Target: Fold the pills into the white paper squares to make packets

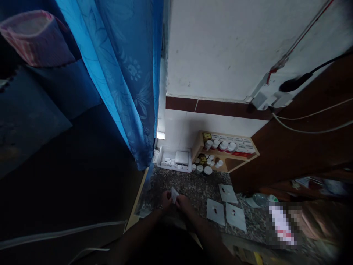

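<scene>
My left hand (166, 199) and my right hand (183, 202) are close together over the speckled countertop (193, 182). Between them is a small white piece of paper (174, 193), folded and standing up, with the fingers of both hands closed on it. Whether anything lies inside the fold cannot be seen. To the right, three flat squares of white paper (214, 218) lie on the counter, each with a few small dark, reddish or white pills (234, 212) on it.
A white plastic tray (158, 166) with small folded white packets stands at the back. Beside it, a wooden shelf (242, 163) holds bottles (231, 147) and boxes. A blue curtain (132, 88) hangs at left. Farther right are a clear bottle (260, 200) and a partly blurred-out area.
</scene>
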A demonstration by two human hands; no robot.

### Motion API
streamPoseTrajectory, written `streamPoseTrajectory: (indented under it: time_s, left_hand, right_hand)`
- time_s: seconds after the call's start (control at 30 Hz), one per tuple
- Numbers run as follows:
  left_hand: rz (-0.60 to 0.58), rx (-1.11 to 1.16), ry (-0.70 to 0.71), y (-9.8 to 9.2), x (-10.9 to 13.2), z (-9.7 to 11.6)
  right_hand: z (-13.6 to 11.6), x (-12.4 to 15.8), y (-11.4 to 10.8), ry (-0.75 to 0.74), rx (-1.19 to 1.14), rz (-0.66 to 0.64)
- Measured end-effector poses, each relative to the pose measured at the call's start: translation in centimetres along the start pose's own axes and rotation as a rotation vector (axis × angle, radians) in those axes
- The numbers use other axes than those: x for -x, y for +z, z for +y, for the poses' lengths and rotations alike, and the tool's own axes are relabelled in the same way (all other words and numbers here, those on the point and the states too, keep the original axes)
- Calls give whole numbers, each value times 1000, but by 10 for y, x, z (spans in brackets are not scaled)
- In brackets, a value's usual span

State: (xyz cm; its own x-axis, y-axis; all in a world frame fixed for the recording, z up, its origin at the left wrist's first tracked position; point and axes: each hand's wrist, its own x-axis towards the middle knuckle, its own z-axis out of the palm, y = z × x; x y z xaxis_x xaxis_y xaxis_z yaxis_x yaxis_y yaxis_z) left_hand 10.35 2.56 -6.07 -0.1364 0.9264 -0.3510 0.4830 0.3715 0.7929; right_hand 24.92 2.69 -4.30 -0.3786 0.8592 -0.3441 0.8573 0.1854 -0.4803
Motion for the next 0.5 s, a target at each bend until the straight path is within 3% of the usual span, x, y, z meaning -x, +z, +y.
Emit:
streamPoseTrajectory:
  time_s: [0.1,0.3,0.5]
  left_hand:
    - [7,0,-25,1,-11,7]
    - [-162,-164,-82,-2,-31,25]
    - [-176,-294,9,-6,-30,25]
  right_hand:
    - [-1,1,-1,17,7,18]
    - [-8,1,-5,66,-10,7]
    - [-9,-3,-5,93,3,-10]
